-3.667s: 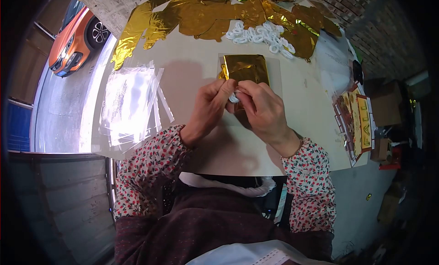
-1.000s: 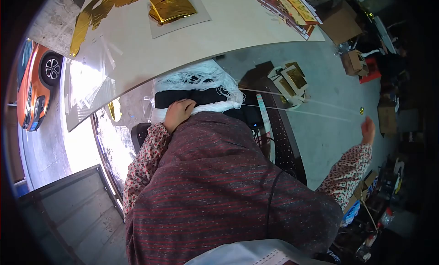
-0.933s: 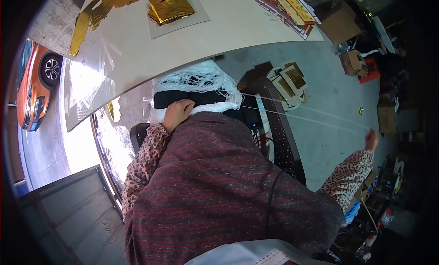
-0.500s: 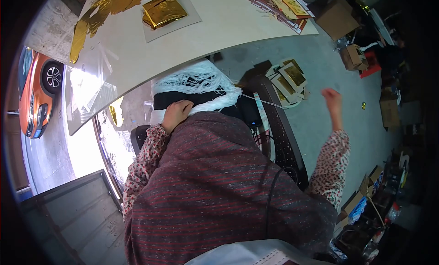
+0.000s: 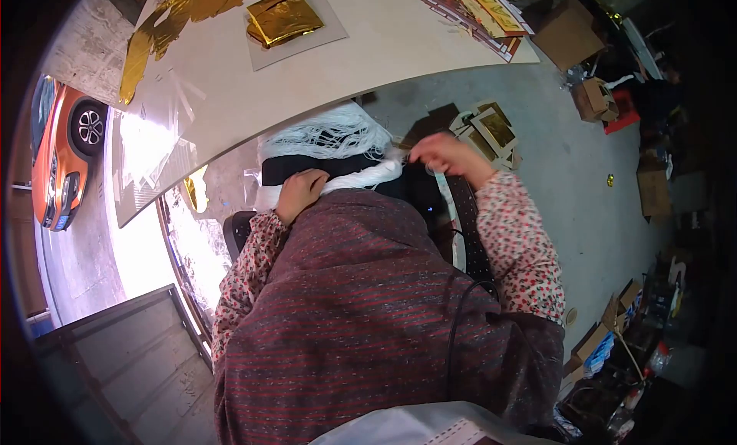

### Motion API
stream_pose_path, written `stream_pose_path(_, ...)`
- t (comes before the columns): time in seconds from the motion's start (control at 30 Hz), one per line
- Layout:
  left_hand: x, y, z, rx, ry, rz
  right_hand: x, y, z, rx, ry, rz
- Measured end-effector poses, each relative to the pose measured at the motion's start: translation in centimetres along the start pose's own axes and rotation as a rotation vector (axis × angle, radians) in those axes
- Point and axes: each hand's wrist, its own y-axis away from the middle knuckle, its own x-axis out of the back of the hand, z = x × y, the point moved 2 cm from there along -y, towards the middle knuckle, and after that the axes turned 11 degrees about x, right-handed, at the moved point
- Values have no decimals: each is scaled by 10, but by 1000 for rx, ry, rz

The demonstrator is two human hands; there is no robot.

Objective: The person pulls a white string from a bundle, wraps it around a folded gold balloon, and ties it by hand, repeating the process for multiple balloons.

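A hank of white thread (image 5: 326,134) lies spread over a black surface beyond my lap, with a thick bundle running along its near side. My left hand (image 5: 302,193) lies over this near bundle with its fingers bent round it; the fingertips are partly hidden. At the bundle's right end is my right hand (image 5: 449,155), slightly blurred, its thumb and finger pinched together beside loose white strands. The strand within the pinch is too fine to see clearly. A dark red striped cloth (image 5: 345,291) covers my lap.
Above my lap, a pale tabletop (image 5: 361,54) carries gold foil (image 5: 284,17) and printed sheets (image 5: 480,15). Gold-faced frames (image 5: 491,130) lie on the floor to the right. A black cable (image 5: 451,330) crosses the lap cloth. Cardboard boxes (image 5: 568,34) stand at far right.
My right hand has swung in from far out on the right to the right end of the thread bundle. My left hand has stayed on the bundle.
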Motion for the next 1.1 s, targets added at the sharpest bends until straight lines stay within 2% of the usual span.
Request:
stream_pose_path(0.03,0,1,0,8,-5,-10,18,12,-14,85,-210,-30)
stream_pose_path(0.07,0,0,0,12,-10,-17,36,23,-26,181,-306,38)
stream_pose_path(0.13,0,-1,0,14,-13,-25,66,53,-56,391,-301,333)
stream_pose_path(0.2,1,-1,-1,15,-13,-32,119,85,-77,509,-489,372)
stream_pose_path(0.23,2,0,-1,17,-11,-25,170,126,-98,741,-367,500)
stream_pose_path(0.27,2,0,0,17,-9,-22,191,154,-113,823,-334,460)
stream_pose_path(0.37,1,1,2,8,6,-5,259,235,-143,951,-322,757)
stream_pose_path(0.43,2,1,1,-1,18,-1,274,281,-161,1032,-317,746)
stream_pose_path(0.5,2,0,0,-11,27,-6,284,318,-180,1104,-318,876)
stream_pose_path(0.6,5,-3,3,18,57,-22,261,346,-213,1196,-222,880)
stream_pose_path(0.63,6,-5,5,33,94,-35,248,350,-225,1218,-159,943)
stream_pose_path(0.7,10,-10,9,60,165,-63,224,352,-247,1278,-56,809)
stream_pose_path(0.8,22,-22,37,106,218,-140,148,321,-268,1186,155,672)
stream_pose_path(0.9,45,-37,85,4,310,-114,58,282,-278,1083,355,536)
stream_pose_path(0.97,71,-44,127,-95,392,-101,28,265,-284,1034,401,335)
stream_pose_path(1.03,103,-48,170,-232,505,-64,-31,259,-288,929,390,429)
stream_pose_path(1.1,132,-50,206,-256,620,-62,-65,253,-293,875,319,146)
